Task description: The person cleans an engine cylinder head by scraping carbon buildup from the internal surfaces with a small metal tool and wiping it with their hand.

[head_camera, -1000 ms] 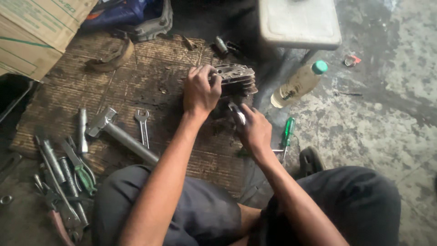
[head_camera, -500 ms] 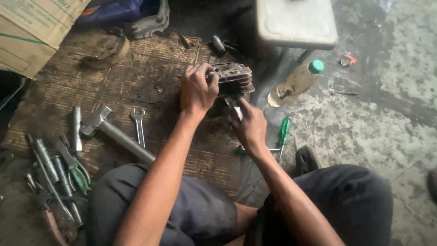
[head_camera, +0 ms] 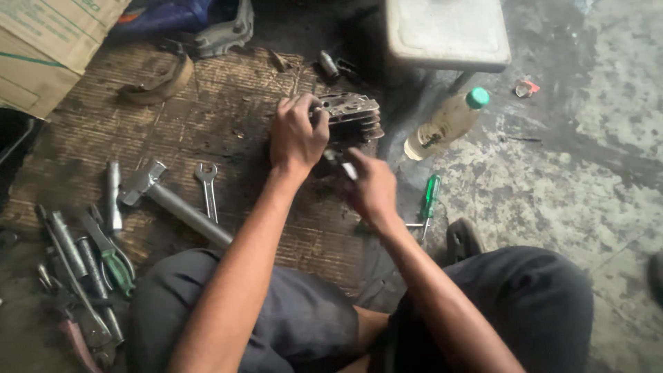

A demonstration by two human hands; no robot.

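At the 9 o'clock edge of my view lies one heap of hand tools (head_camera: 83,276): several steel rods and sockets, plus pliers with green and red grips; the exact count cannot be told. Toward 10 o'clock sits one cardboard box (head_camera: 48,48), flat-sided and tan. One hammer (head_camera: 173,204) with a smooth round metal handle lies on the ribbed, oil-stained wooden board (head_camera: 138,117). Just right of the hammer lies one open-end wrench (head_camera: 207,186), flat grey steel.

My left hand (head_camera: 297,135) is closed over the left side of one finned engine cylinder (head_camera: 352,114), fingers curled on its top edge. The cylinder is dull grey metal with stacked thin fins and stands on the board at about 12 o'clock from my hands.

My right hand (head_camera: 369,186) is closed around one small bright metal tool (head_camera: 344,166), whose tip touches the lower side of the cylinder. The tool is blurred, so its kind cannot be told.

At 3 o'clock from my right hand lies one screwdriver (head_camera: 429,200) with a green translucent handle. At 1 o'clock lies one clear plastic bottle (head_camera: 445,124) with a green cap, tilted on the rough concrete floor (head_camera: 566,173). Above the bottle stands one pale, square-topped stool (head_camera: 449,34).
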